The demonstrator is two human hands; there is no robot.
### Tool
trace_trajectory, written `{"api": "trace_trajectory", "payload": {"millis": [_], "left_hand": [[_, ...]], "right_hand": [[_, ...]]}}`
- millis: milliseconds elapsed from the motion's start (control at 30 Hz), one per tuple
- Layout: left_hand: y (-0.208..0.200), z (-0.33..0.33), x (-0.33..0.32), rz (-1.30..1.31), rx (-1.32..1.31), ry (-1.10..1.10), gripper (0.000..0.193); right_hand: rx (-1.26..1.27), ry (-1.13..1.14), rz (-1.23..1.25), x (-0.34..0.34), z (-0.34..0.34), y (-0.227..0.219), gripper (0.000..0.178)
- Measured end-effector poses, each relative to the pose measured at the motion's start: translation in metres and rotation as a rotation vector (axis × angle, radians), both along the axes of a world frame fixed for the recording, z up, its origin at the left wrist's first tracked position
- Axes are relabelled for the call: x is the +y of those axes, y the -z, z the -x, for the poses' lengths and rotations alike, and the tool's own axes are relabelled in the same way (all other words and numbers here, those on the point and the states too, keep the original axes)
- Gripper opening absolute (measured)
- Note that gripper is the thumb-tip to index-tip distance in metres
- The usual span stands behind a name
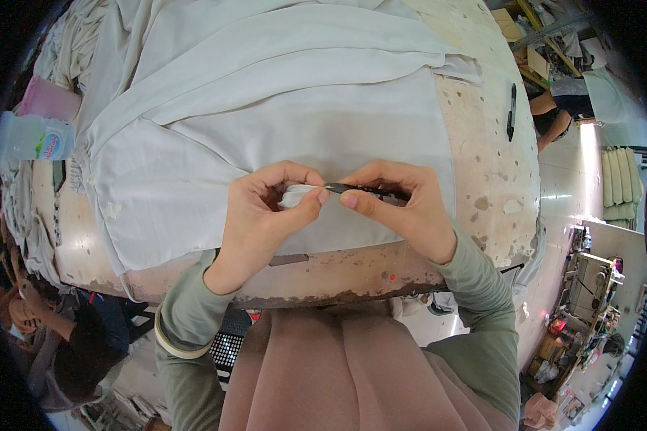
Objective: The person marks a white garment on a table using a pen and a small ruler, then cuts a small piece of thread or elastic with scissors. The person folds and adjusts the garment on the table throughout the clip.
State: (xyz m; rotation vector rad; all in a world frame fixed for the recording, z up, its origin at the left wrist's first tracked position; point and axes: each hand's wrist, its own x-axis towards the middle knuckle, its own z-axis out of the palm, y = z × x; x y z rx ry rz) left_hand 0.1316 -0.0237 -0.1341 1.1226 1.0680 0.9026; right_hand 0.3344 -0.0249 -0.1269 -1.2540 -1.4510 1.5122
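Observation:
My left hand [262,212] is closed, pinching a gathered fold of pale grey cloth [295,195] between thumb and fingers. Facing it, my right hand [402,201] grips slim black thread snips [370,191]; their shiny tip meets the cloth at my left fingertips. The handle is partly hidden by my fingers. Both hands are above the near part of a large pale grey fabric piece [266,136], which lies spread on the table in long folds.
The worn, stained table [482,172] has a chipped front edge. A black pen [512,111] lies at right. At far left are a clear plastic bottle [36,136], a pink container [50,99] and heaped cloth. Other people are at both sides; a cluttered rack [589,294] stands right.

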Motion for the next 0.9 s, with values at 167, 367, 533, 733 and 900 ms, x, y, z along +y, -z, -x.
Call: {"api": "trace_trajectory", "payload": {"millis": [167,367,533,733,900], "left_hand": [[-0.0004,-0.0013,-0.0012,0.022,0.026,-0.009,0.014],[-0.001,-0.0009,0.0,-0.004,-0.001,0.001,0.013],[-0.0001,-0.0001,0.0001,-0.004,0.012,-0.012,0.013],[0.0005,-0.0015,-0.0008,-0.005,0.002,-0.018,0.013],[0.0008,-0.0015,-0.001,0.004,0.002,-0.018,0.013]], "right_hand": [[-0.056,0.009,-0.03,-0.0012,-0.0002,-0.0001,0.019],[0.001,0.055,0.012,-0.002,0.0024,-0.0006,0.021],[0.011,-0.004,0.051,-0.0011,-0.0005,-0.0042,0.018],[-0.046,0.013,0.006,-0.001,0.0012,-0.0026,0.021],[-0.071,0.011,-0.018,-0.002,-0.0002,-0.0007,0.021]]}}
